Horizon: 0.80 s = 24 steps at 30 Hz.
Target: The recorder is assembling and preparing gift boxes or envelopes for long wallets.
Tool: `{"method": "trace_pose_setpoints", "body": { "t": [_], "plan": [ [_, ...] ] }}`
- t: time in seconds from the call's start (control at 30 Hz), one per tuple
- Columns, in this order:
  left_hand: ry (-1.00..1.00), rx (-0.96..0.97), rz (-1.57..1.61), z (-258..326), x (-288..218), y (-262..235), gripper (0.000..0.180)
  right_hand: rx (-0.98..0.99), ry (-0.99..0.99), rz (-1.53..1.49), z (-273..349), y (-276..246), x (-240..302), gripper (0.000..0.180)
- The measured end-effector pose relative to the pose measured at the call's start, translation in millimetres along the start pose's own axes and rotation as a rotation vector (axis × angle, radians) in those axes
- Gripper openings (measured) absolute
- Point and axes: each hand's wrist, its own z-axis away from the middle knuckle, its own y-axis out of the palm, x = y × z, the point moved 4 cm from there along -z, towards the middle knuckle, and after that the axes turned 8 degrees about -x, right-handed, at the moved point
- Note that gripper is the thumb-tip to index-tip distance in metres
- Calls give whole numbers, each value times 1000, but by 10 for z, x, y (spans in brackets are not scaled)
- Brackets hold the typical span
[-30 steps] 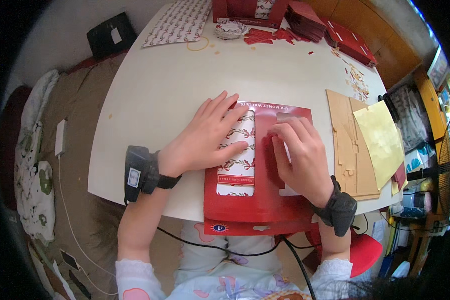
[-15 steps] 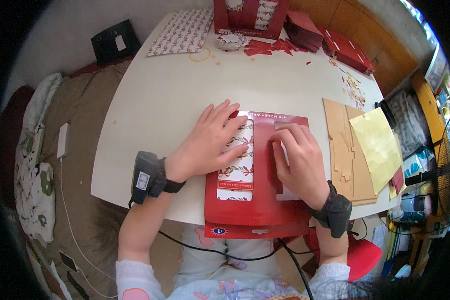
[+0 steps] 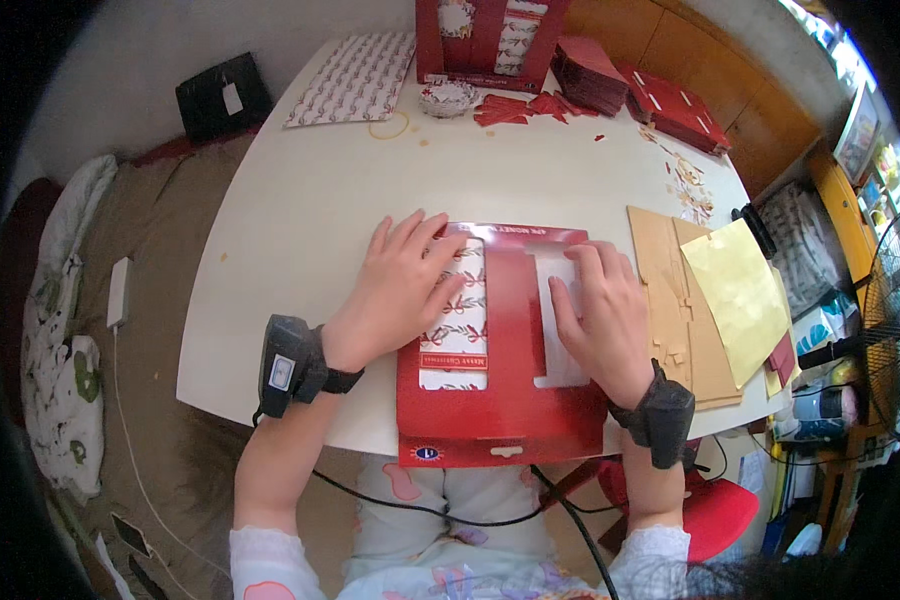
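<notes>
A flat red cardboard package (image 3: 515, 415) with two tall windows lies in front of me at the table's near edge. Through its left window shows white paper with a wreath-and-ribbon print (image 3: 453, 335). The right window (image 3: 562, 370) looks plain and pale. My left hand (image 3: 395, 290) rests with spread fingers on the package's left side, fingertips over the patterned window. My right hand (image 3: 610, 315) lies over the right side, fingers slightly bent and thumb apart, partly covering the pale window.
Brown cardboard (image 3: 660, 285) and a yellow sheet (image 3: 735, 300) lie to the right. Along the back are a patterned sheet (image 3: 355, 80), an upright red package (image 3: 485, 50), a dark red stack (image 3: 590, 75) and red pieces (image 3: 503, 110). A black cable (image 3: 400, 505) crosses my lap.
My right hand's fingers have loosened from a curl and now rest on the package's right side. The right window looks paler. My left hand stays on the left side; the view has shifted slightly.
</notes>
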Motion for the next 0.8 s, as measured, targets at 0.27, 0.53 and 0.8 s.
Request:
{"method": "trace_pose_setpoints", "body": {
  "t": [0.27, 0.53, 0.8],
  "plan": [
    [-123, -47, -205, 18, 79, -40, 37, 6, 68, 94, 31, 17, -81, 17],
    [21, -74, 37, -14, -61, -100, 35, 34, 62, 125, 77, 32, -103, 20],
    [75, -36, 94, 2, -129, -80, 38, 54, 63, 148, 91, 55, -163, 20]
  ]
}}
